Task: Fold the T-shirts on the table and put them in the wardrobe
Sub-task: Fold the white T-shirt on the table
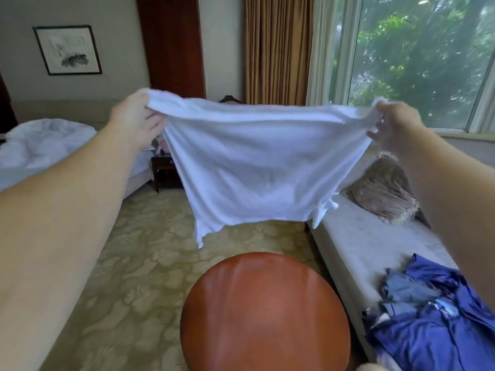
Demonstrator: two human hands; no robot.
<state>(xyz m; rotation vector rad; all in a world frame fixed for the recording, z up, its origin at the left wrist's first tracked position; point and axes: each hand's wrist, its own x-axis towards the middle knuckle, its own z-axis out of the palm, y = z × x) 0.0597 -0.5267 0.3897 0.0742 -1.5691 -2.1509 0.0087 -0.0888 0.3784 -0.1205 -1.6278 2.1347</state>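
Now, seen from the head camera: thin white T-shirt (254,167) held up in the air, stretched wide between left hand (134,116) and right hand (393,124), well above the round reddish-brown wooden worktop (265,317). One upper corner pinched by left fingers (156,121), the other by right fingers (375,135); lower edge hanging loose with small flaps, perhaps sleeves, at both ends. Crumpled blue garments (442,317) lying on the pale cushioned bench (361,236) to the right. Probably spreading out before the first fold. Best done by keeping both corners level and taut, lowering the hanging edge onto the worktop first, then laying the rest flat without trapping creases or letting corners slip.
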